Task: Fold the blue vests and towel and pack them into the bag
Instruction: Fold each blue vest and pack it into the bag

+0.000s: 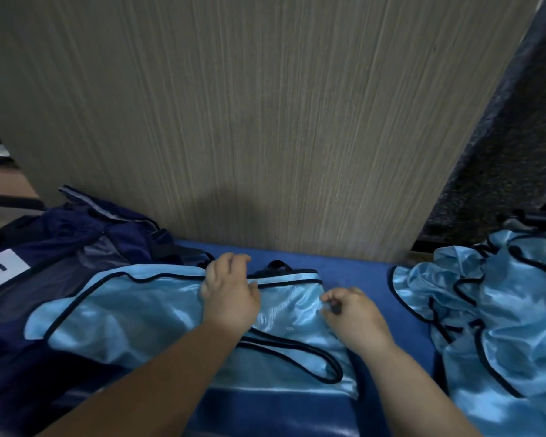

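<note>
Backdrop: wood-grain panel (pixel 265 121) behind the blue surface (pixel 360 272).
Vest (pixel 133 313): lying flat between navy bag (pixel 44 247) and vest pile (pixel 501 310).
Left hand (pixel 230 294): I'm pressing its hem; grip unclear.
Right hand (pixel 353 313): I'm pinching its edge.

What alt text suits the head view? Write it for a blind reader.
A person's left hand rests on a light blue vest spread on a blue surface, while the right hand pinches its right edge. More crumpled vests lie to the right, a navy bag to the left.
</note>
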Tool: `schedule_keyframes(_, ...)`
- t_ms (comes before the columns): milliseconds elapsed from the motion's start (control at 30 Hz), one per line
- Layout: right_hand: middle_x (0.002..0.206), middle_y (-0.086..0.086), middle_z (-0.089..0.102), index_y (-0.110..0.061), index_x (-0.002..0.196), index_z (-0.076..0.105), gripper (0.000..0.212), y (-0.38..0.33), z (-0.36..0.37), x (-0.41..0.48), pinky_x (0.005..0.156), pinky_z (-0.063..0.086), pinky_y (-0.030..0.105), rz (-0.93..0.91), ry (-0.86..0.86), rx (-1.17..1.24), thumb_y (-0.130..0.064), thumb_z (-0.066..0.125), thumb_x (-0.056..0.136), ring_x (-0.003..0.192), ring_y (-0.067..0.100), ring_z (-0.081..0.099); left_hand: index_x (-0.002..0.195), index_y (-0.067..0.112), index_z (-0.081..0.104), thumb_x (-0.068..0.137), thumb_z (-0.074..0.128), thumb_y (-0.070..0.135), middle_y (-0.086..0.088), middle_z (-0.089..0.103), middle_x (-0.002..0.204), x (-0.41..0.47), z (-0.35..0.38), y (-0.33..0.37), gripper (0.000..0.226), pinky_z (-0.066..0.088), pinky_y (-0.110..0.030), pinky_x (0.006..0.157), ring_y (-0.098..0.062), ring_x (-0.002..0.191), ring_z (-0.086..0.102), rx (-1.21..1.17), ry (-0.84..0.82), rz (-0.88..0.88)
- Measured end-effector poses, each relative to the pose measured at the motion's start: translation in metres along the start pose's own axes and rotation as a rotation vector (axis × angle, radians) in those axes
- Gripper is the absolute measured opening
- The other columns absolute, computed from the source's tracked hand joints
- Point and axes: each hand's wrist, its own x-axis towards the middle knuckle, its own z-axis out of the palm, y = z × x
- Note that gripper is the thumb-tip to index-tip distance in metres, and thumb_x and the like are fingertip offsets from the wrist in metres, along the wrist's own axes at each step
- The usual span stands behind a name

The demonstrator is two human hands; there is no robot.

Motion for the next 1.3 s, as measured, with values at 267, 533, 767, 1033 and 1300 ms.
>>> schedule_keyframes(267, 0.154, -0.022, 0.022, -0.042, 0.147, 0.034, 0.065, -0.006, 0.004, -0.003, 0.116, 0.014, 0.035, -0.212, -0.099, -0.176, -0.061, 0.055, 0.089, 0.145, 0.008, 0.010, 0.133, 0.023, 0.053, 0.099, 0.048, 0.028, 0.008, 0.049, 0.139, -0.014, 0.020, 0.013, 0.035, 0.027, -0.033, 0.113, -0.011, 0.131, 0.036, 0.027, -0.377, 0.530)
schedule_keyframes(533, 0.161, -0.020, -0.015, -0.037, 0.156, -0.001, 0.114, -0.001, 0.016, 0.001, 0.117, -0.015, 0.054, -0.130, -0.286, -0.362, -0.090, -0.002, 0.055, 0.145, 0.011, -0.027, 0.154, 0.037, -0.004, 0.090, 0.014, 0.074, 0.019, -0.015, 0.160, -0.016, 0.026, -0.002, 0.076, -0.020, -0.053, 0.115, -0.013, 0.146, -0.026, 0.401, -0.608, 0.333)
schedule_keyframes(767, 0.165, -0.009, 0.001, -0.033, 0.156, 0.003, 0.082, -0.012, 0.015, 0.001, 0.117, -0.008, 0.055, -0.059, -0.239, -0.434, -0.074, 0.028, 0.090, 0.150, 0.016, -0.012, 0.151, 0.045, -0.010, 0.082, 0.015, 0.085, 0.023, -0.022, 0.157, -0.013, 0.025, -0.008, 0.084, -0.023, -0.063, 0.109, -0.018, 0.144, -0.030, 0.413, -0.658, 0.268)
schedule_keyframes(1033, 0.105, -0.001, 0.064, -0.017, 0.115, 0.058, 0.045, -0.012, 0.002, 0.002, 0.069, 0.046, 0.030, 0.147, -0.089, -0.095, -0.052, 0.060, 0.087, 0.097, 0.017, 0.060, 0.152, 0.044, -0.009, 0.078, 0.018, 0.088, 0.022, -0.021, 0.158, -0.014, 0.024, -0.008, 0.090, -0.023, -0.063, 0.109, -0.018, 0.144, -0.030, 0.392, -0.647, 0.280)
schedule_keyframes(1300, 0.084, -0.008, 0.067, -0.024, 0.087, 0.062, 0.015, -0.018, -0.003, -0.011, 0.061, 0.048, 0.023, 0.136, -0.263, 0.061, -0.037, 0.069, 0.085, 0.076, 0.007, 0.064, 0.151, 0.044, -0.011, 0.078, 0.015, 0.088, 0.020, -0.021, 0.159, -0.015, 0.022, -0.007, 0.090, -0.023, -0.064, 0.108, -0.019, 0.144, -0.030, 0.417, -0.655, 0.277)
